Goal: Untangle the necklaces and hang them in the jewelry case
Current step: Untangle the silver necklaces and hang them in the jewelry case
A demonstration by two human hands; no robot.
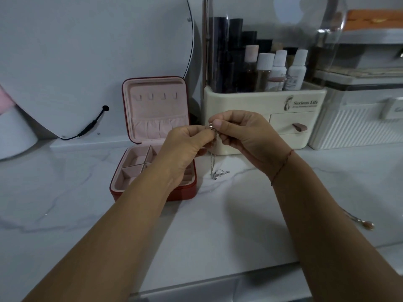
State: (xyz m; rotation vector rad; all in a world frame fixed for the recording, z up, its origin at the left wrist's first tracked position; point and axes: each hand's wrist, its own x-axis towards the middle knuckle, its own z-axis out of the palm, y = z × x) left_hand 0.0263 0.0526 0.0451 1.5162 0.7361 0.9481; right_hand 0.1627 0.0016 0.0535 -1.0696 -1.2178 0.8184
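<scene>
Head camera view: a knot of thin silver necklace chains (pixel 212 158) is pinched between the fingertips of the left hand (pixel 185 144) and the right hand (pixel 242 131), both closed on it and raised in front of the person. From the pinch the chains are let hang straight down, and their lower end, a small silver pendant cluster (pixel 219 172), is rested on the white marble-patterned countertop (pixel 218 225) just to the right of the case.

The work is judged to be at the untangling stage. The strands are seen bunched together at the fingertips, and no chain is yet separated or hung.

A red square jewelry case (pixel 185 192) with pink lining is stood open just beside the left hand, partly hidden by the left wrist. Four small hooks (pixel 150 97) in its raised lid are seen bare, and nothing is seen in the gathered pink pocket (pixel 159 127) below them. The divided compartments of the base are shown with nothing in them, as far as they can be seen. All hanging is therefore judged to be left.

Behind the hands, a cream plastic cosmetics organiser (pixel 261 99) with drawers is filled with white-capped bottles (pixel 279 68) and dark tubes. A further thin chain with a brownish pendant (pixel 368 225) is left on the counter at far right, well apart.
</scene>
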